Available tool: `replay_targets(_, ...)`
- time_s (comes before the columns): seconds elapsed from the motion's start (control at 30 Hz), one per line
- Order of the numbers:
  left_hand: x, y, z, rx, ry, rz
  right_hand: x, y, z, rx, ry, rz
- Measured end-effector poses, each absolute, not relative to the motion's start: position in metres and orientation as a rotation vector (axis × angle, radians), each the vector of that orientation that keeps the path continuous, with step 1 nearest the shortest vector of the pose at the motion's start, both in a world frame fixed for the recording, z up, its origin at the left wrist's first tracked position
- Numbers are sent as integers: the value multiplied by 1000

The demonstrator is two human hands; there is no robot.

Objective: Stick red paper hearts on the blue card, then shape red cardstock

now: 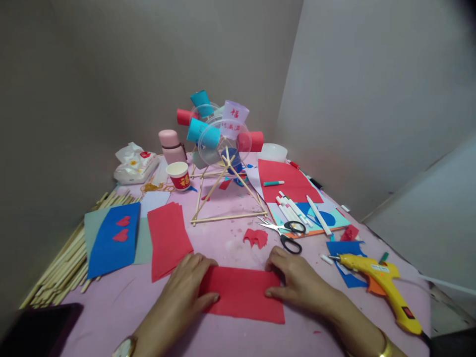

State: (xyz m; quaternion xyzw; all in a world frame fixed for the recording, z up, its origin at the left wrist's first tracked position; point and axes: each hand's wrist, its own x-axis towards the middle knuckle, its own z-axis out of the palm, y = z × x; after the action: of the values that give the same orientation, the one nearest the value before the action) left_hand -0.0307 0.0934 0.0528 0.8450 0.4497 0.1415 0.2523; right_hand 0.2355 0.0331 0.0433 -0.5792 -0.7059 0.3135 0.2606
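Note:
A folded red paper sheet point(243, 295) lies flat on the pink table point(119, 302) right in front of me. My left hand point(186, 285) rests on its left edge, fingers laid flat with the thumb on the paper. My right hand point(293, 280) presses on the right edge, fingers stretched across the top corner and thumb on the sheet. Just beyond lie a small cut red paper shape point(256, 237) and black-handled scissors point(286, 233).
A stick-and-cup wheel model point(219, 144) stands at the middle back. Red paper point(167, 238), blue paper with red hearts point(113, 238) and wooden sticks point(63, 263) lie left. Markers point(297, 208), red sheet point(286, 178) and a yellow glue gun point(383, 285) lie right.

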Motion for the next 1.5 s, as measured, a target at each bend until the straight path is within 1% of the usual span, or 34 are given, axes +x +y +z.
replay_targets(0.13,-27,96,63,1931,1183,395,235,33,41,-1402,-1529,1236)
replay_targets(0.2,-28,96,65,1704,1136,415,235,34,40,-1338,-1410,1353)
replay_targets(0.33,-32,95,66,1107,1036,534,235,39,36,-1239,-1110,1448)
replay_targets(0.5,-33,95,63,804,986,619,233,41,33,-1167,-903,1485)
replay_targets(0.6,-30,98,61,826,1021,719,233,42,32,-1128,-812,1456)
replay_targets(0.73,-27,97,58,1155,1172,857,233,46,30,-1075,-742,1412)
replay_targets(0.83,-26,94,58,1403,1221,819,233,47,28,-1044,-725,1391)
replay_targets(0.97,-25,92,54,1609,1135,787,231,47,26,-1020,-730,1394)
replay_targets(1.03,-26,92,49,1730,1132,827,230,47,26,-1014,-735,1400)
replay_targets(1.17,-29,94,42,1865,1272,952,230,48,25,-1013,-742,1407)
replay_targets(1.27,-31,93,43,1771,1331,1068,230,48,25,-1013,-753,1404)
replay_targets(1.33,-31,93,46,1574,1302,1110,230,48,25,-1015,-762,1403)
replay_targets(1.5,-23,93,62,937,1003,1150,229,45,25,-1030,-811,1429)
